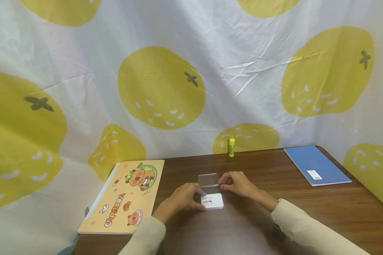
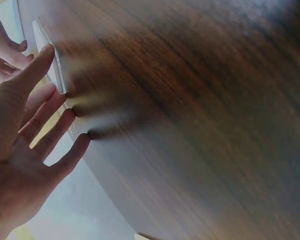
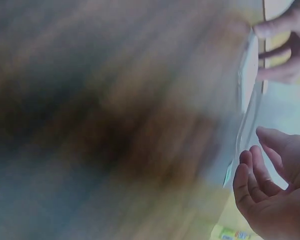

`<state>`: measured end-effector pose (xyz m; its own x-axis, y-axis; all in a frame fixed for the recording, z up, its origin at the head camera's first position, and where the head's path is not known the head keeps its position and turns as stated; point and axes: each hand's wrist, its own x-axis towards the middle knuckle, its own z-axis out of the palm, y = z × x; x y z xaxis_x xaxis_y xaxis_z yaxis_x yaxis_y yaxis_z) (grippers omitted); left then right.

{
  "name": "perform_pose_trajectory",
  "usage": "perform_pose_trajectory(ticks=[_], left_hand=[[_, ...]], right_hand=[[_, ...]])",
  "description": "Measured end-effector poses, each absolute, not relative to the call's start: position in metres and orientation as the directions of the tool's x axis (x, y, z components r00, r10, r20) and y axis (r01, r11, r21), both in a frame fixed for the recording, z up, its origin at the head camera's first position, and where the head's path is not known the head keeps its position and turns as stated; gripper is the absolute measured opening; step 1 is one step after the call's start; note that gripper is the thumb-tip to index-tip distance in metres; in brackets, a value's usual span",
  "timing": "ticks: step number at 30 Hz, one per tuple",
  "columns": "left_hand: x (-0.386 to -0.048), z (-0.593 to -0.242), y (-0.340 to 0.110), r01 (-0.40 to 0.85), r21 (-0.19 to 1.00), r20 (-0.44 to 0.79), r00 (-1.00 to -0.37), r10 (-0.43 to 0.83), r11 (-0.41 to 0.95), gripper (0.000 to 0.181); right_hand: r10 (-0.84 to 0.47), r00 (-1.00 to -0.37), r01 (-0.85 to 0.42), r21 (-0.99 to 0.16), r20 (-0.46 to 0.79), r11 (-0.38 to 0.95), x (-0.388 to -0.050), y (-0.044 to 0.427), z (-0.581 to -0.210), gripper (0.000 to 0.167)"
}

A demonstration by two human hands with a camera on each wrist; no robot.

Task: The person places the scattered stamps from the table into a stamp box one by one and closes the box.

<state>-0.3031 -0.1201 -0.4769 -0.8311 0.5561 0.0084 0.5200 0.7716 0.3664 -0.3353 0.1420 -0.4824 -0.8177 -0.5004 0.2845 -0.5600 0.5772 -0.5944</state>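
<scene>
Lower centre, my loosely curled right hand (image 1: 237, 183) could knock the clear rectangular plastic lid (image 1: 207, 180) askew, or my left hand's (image 1: 186, 197) pinch, overtightened, shift the flat white-topped rectangular box (image 1: 215, 200).

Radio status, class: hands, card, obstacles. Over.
Left hand holds card at left. Right hand by lid, grip unclear. Card lies flat, nearer than lid. Glue stick stands beyond, out of the way.
</scene>
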Motion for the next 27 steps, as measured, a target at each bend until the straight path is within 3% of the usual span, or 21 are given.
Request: perform_pose_trajectory(ticks=[21,27], left_hand=[[-0.302,-0.476,-0.119,0.546,0.339,0.036,-0.821,0.57,0.766,0.047],[-0.303,-0.477,-0.12,0.548,0.336,0.042,-0.821,0.569,0.766,0.048]], right_hand=[[-0.379,-0.873,-0.488,-0.543,0.308,0.684,-0.37,0.16,-0.496,0.007],[-0.398,-0.882,-0.469,-0.562,0.253,0.682,-0.369,0.158,-0.493,0.01]])
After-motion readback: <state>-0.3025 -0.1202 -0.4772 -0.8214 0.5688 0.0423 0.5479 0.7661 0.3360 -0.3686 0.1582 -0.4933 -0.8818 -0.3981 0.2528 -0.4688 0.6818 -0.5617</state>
